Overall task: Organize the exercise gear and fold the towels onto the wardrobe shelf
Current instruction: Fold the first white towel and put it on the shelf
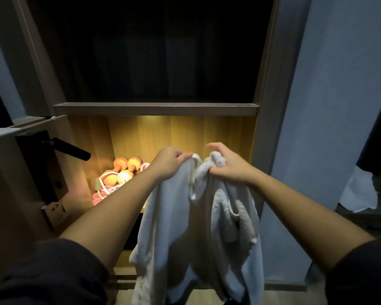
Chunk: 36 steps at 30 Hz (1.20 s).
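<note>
fingers (183, 156) of left hand (167, 164) pinching towel (185, 227) edge, right hand (228, 169) gripping a bunched corner | towel hanging mid-air before lit wardrobe shelf (185, 133), probably being squared for folding | dumbbells (124, 169) and skipping rope (103, 186) lying shelf-left, leaving room

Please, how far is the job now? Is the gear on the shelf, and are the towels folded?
Looks done: dumbbells and a rope lie at the left of the lit shelf. In hand: the left hand and right hand grip the top of a white towel, which hangs unfolded. Left: fold it and lay it on the shelf; the white cloth at the far right may be another towel.
</note>
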Each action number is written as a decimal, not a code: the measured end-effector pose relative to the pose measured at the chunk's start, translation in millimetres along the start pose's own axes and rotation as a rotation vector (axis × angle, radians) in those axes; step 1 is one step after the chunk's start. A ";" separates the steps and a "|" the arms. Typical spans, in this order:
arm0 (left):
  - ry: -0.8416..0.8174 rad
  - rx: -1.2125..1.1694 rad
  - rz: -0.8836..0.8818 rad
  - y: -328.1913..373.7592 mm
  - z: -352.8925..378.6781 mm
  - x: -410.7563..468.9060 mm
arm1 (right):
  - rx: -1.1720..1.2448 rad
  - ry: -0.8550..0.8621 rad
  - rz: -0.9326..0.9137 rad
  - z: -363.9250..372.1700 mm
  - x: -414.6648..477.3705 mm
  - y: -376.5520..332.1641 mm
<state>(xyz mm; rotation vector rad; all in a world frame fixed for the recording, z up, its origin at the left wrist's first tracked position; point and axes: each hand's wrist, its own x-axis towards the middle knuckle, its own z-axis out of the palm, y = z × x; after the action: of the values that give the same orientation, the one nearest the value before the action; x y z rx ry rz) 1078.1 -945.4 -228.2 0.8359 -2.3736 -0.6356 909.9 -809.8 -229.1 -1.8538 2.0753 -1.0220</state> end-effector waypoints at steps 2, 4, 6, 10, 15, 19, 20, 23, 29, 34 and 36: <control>-0.034 -0.057 0.046 9.4 -1.9 0.6 | 0.114 -0.187 -0.052 7.5 0.1 -6.5; -0.085 -0.107 0.107 17.9 -1.8 0.3 | 0.203 -0.254 -0.098 13.8 2.2 -10.0; -0.084 -0.115 0.150 21.1 -1.9 -1.8 | 0.194 -0.171 -0.093 16.6 4.3 -10.1; -0.055 -0.110 0.183 12.0 -3.8 -6.7 | 0.340 -0.053 -0.034 16.7 3.7 -2.9; -0.215 -0.043 0.066 -14.2 -9.7 -12.3 | 0.442 0.097 0.111 9.9 5.9 9.6; -0.348 0.015 -0.026 -42.3 -9.3 -22.0 | 0.492 0.204 0.226 2.5 8.4 19.7; -0.347 0.060 -0.030 -47.4 -10.0 -25.3 | 0.492 0.230 0.258 0.3 9.0 22.0; -0.286 0.144 -0.093 -61.3 -15.8 -32.1 | 0.465 0.314 0.353 -5.1 9.3 30.8; -0.363 0.195 -0.215 -80.9 -25.7 -34.2 | 0.390 0.505 0.512 -5.5 10.2 37.2; -0.152 0.070 -0.311 -80.7 -19.4 -32.2 | 0.431 0.589 0.616 -1.7 11.7 37.9; -0.078 0.077 -0.329 -75.4 -15.8 -27.3 | 0.471 0.621 0.648 2.6 12.9 36.5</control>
<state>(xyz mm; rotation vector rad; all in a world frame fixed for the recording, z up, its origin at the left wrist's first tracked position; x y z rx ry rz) 1137.7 -983.4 -269.4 1.2736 -2.3614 -0.7191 879.1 -823.2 -248.6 -0.6029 2.2002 -1.8014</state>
